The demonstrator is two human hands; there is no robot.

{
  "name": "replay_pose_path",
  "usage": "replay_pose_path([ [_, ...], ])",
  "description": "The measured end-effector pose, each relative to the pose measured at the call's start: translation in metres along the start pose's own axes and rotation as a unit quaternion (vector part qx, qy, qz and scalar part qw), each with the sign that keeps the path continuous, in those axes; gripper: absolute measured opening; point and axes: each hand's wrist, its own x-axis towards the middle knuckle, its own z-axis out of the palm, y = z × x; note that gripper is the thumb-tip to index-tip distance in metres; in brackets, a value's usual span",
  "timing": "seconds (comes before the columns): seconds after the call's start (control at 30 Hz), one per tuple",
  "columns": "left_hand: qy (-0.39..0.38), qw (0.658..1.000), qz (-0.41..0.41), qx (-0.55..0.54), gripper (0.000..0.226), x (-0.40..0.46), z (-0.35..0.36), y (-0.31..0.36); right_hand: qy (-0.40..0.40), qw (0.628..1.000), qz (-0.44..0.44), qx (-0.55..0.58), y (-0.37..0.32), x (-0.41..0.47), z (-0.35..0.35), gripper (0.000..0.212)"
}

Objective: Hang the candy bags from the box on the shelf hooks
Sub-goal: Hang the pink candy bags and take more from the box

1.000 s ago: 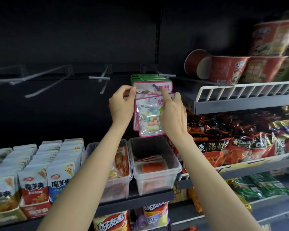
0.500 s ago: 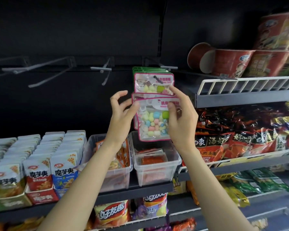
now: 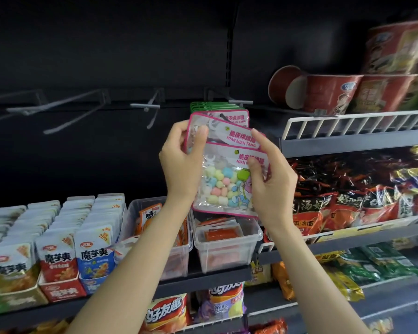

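Since half a second ago, my left hand (image 3: 181,162) has closed its grip on the upper clear pink-edged candy bag (image 3: 229,133); my right hand (image 3: 270,179) pinches the lower one (image 3: 223,186). Both sit just below the loaded hook (image 3: 223,116). Clear plastic bins (image 3: 227,247) beneath hold orange packets.

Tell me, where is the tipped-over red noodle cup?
In the head view, the tipped red cup lies on its side at upper right, on the white-railed shelf, left of the upright red cups.
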Motion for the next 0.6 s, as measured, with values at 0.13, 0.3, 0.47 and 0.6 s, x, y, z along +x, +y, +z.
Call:
replay_pose_path([
  [0.13, 0.026, 0.997, 0.068, 0.001, 0.028, 0.003, 0.011, -0.008, 0.019, 0.998, -0.011, -0.056, 0.010, 0.007, 0.010, 0.040],
  [0.3, -0.031, 0.983, 0.144, 0.112, 0.026, 0.010, 0.013, -0.023, 0.035, 0.994, 0.008, -0.101, 0.018, 0.012, 0.012, 0.039],
  [0.47, -0.056, 0.981, 0.128, 0.137, 0.033, 0.015, 0.010, -0.027, 0.023, 0.992, 0.012, -0.121, 0.020, 0.015, 0.017, 0.040],
  [0.6, -0.075, 0.986, 0.070, 0.132, 0.039, 0.020, 0.008, -0.032, 0.004, 0.990, 0.028, -0.142, 0.017, 0.017, 0.020, 0.041],
])
